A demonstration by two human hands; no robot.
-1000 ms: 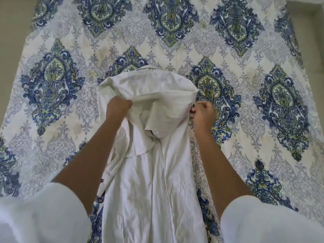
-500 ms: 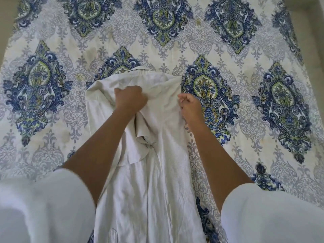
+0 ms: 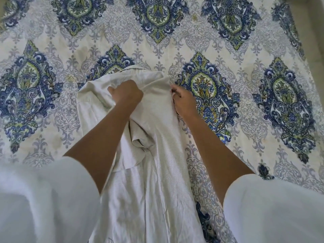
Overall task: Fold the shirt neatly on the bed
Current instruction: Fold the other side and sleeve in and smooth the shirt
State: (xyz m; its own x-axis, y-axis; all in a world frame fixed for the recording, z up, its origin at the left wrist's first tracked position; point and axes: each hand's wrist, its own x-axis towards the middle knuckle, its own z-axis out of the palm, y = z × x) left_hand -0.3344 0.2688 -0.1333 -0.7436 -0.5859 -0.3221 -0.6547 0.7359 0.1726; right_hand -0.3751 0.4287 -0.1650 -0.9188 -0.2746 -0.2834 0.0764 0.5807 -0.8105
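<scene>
We see the shirt (image 3: pixel 157 190), white and creased, lying lengthwise on the bed (image 3: pixel 245 41). Its collar (image 3: pixel 133 68) is at the far end and its lower part runs toward us between the two forearms. The upper part is bunched and folded over itself, with a loose fold of cloth sagging just below the left wrist.

The left hand (image 3: pixel 127 93) is curled into a fist with its knuckles up, gripping a gather of fabric near the top of the shirt. The right hand (image 3: pixel 184 102) sits at the shirt's right edge, fingers bent and pinching that edge (the fingertips themselves are tucked out of sight). Both arms reach forward from loose white sleeves (image 3: pixel 43 199).

The bedspread (image 3: pixel 245 120) is pale with blue and green ornamental medallions, and a plain beige strip (image 3: pixel 313 32) borders it at far right.
</scene>
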